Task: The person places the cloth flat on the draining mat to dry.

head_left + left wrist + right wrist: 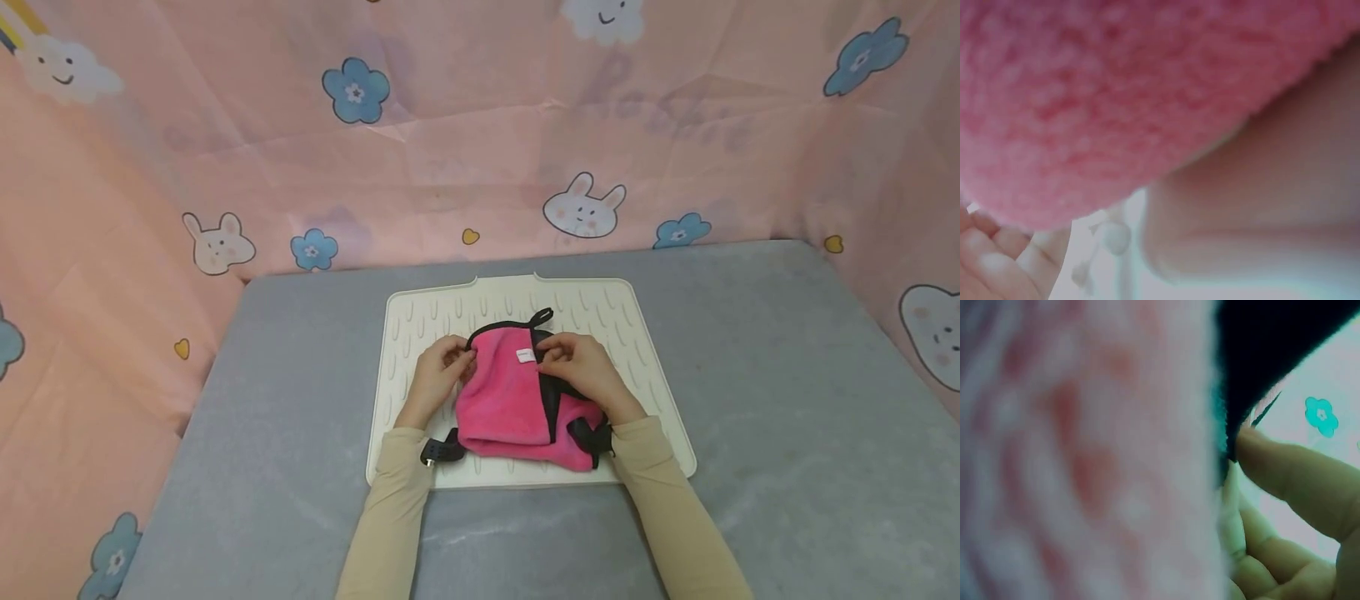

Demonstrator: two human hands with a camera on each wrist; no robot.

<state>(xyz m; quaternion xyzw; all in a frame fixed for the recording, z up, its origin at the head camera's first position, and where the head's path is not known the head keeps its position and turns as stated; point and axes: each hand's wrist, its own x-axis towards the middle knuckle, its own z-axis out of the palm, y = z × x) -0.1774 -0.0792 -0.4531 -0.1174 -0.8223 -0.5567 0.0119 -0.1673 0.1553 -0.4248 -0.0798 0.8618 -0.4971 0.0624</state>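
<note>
A folded pink plush cloth [502, 400] with black edging lies on the cream ribbed mat [652, 417]. It has a black hanging loop [542, 317] at the top and a small white label [526, 355]. My left hand [435, 375] pinches its upper left corner between thumb and fingers. At the black band beside the label, my right hand [588, 371] pinches the edge, and the right wrist view shows the thumb [1291, 478] right against the black trim. Blurred pink pile [1085, 112] covers most of the left wrist view, hiding that grip.
Under the mat is a grey table [780, 400], backed by a pink curtain [450, 142] printed with rabbits, clouds and flowers. Black wrist straps [442, 448] sit at both cuffs, the right one overlapping the cloth in the head view.
</note>
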